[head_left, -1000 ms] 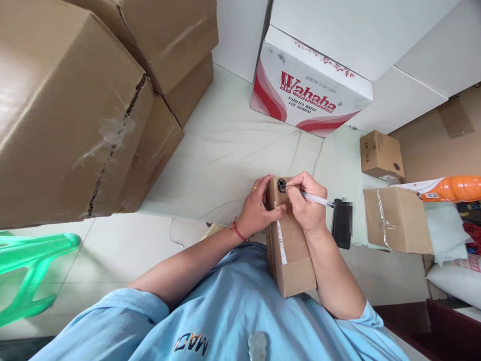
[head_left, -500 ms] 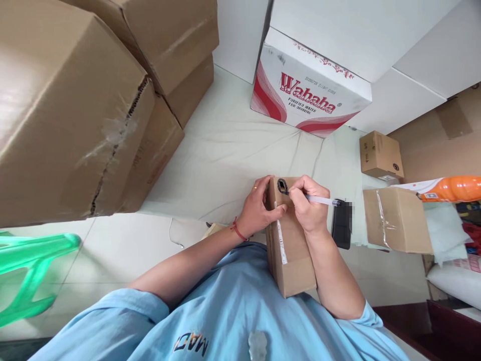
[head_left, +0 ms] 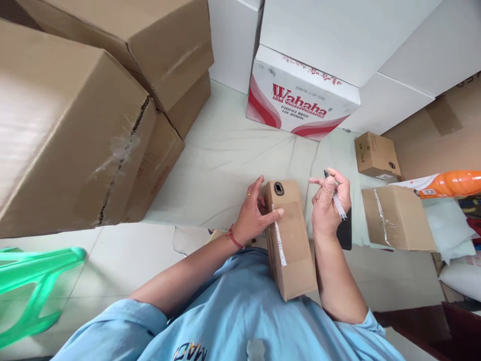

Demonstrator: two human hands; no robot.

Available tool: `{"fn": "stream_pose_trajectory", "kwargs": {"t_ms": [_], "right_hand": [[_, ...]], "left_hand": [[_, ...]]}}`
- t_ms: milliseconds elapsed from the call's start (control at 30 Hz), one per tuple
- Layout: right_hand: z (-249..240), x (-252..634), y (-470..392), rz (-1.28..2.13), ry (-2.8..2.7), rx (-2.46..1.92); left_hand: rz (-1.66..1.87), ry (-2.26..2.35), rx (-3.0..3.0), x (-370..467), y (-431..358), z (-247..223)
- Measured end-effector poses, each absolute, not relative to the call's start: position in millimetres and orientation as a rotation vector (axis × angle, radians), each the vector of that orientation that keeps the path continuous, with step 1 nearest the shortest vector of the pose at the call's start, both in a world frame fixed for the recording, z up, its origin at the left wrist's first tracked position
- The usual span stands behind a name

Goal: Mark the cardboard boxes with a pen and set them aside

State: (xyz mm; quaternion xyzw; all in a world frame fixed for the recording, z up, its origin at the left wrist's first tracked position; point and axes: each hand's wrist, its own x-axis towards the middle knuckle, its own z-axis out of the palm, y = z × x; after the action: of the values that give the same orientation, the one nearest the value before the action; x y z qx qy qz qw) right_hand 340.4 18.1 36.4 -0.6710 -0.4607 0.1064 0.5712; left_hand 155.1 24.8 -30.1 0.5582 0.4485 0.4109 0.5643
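Note:
A narrow brown cardboard box (head_left: 295, 245) lies in front of me, its near end against my blue shirt. On its far end is an oval hole (head_left: 278, 188) with a dark, rough rim, and a white label strip (head_left: 280, 245) runs along its left edge. My left hand (head_left: 257, 210) steadies the box from the left, thumb pressed on top and fingers along the side. To the right of the box, my right hand (head_left: 330, 203) is raised and holds a pen (head_left: 338, 205) with a clear barrel, black end pointing away from me.
Large cartons (head_left: 75, 125) stand at the left of the pale covered table (head_left: 225, 155). A white and red water carton (head_left: 300, 100) is at the back. Small boxes (head_left: 378, 153), an orange bottle (head_left: 456, 184) and a partly hidden black phone-like object (head_left: 344, 235) are on the right. A green stool (head_left: 33, 286) stands lower left.
My right hand has lifted the pen off the box's far end and moved to the right, uncovering the hole. The left hand stays on the box; the view has shifted slightly.

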Motion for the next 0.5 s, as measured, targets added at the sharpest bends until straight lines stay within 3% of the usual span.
{"fn": "stream_pose_trajectory", "kwargs": {"t_ms": [200, 400, 500], "right_hand": [[7, 409, -9, 0.089, -1.551, -2.067], [-9, 440, -20, 0.207, -1.684, -2.494], [3, 435, -33, 0.338, -1.583, -2.452]], "left_hand": [[0.959, 1.123, 1.108, 116, 4, -21], [0.423, 1.148, 1.041, 65, -24, -15], [0.267, 1.159, 0.987, 58, -34, -20]]}}
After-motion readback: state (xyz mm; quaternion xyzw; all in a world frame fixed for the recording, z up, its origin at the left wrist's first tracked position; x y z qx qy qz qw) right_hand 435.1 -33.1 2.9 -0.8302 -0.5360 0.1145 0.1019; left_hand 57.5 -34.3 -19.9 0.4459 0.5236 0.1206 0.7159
